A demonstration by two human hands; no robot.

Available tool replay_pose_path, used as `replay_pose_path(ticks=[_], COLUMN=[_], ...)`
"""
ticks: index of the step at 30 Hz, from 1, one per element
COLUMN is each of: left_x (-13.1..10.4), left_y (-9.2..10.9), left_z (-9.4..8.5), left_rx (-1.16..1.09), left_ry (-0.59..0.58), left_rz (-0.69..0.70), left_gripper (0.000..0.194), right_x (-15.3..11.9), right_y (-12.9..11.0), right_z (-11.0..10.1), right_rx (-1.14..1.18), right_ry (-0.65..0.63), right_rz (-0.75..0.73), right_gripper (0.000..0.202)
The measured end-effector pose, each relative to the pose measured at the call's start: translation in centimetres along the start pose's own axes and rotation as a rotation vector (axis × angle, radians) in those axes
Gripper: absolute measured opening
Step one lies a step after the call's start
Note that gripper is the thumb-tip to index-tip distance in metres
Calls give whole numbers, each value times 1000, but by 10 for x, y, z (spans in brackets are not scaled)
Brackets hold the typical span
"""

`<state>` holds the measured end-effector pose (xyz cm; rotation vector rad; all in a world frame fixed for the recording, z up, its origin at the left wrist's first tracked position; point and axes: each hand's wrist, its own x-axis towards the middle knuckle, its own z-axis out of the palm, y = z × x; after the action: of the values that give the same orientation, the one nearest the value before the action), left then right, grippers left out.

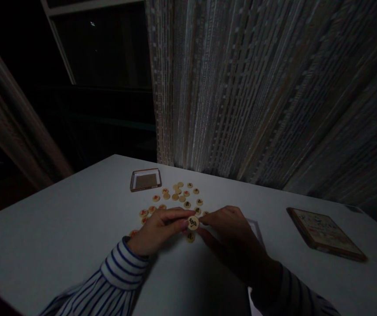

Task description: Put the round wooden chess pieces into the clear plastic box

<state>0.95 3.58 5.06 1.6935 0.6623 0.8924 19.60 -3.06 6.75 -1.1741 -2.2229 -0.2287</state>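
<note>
Between my two hands is a round wooden Chinese chess piece point(193, 223) with a black character facing up. My left hand point(158, 229) pinches its left side with thumb and fingers. At the right edge, my right hand point(229, 235) holds it with bent index finger and thumb. Just below it, on the table, lies another black-lettered piece point(190, 237). More black pieces point(187, 205) lie beyond my fingertips, one partly hidden by them. Red-lettered pieces point(144, 213) are spread beside and behind my left hand. Several blank-looking pieces point(175, 196) sit farther back.
An open tin-like tray point(145, 180) with a rim stands at the back left of the white table point(86, 215). A flat box with a picture lid point(326, 230) lies on the right. A pale-edged flat object point(256, 228) is partly under my right arm. Curtains point(208, 87) hang behind the table.
</note>
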Motion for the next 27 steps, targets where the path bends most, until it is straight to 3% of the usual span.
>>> replay_pose_path(ticks=[9,15,27], left_x=[1,2,-1], left_y=[-2,-6,5], left_z=[6,10,15], left_rx=[-188,-366,-190], left_ry=[-31,-36,32], left_rz=[-51,-45,-44], left_gripper=[29,25,19], right_x=[-5,-5,-7], right_y=[3,5,7], right_z=[4,5,-3], right_rx=[63,73,107], right_ry=[14,101,91], right_rz=[-1,-36,-8], right_gripper=[23,20,14])
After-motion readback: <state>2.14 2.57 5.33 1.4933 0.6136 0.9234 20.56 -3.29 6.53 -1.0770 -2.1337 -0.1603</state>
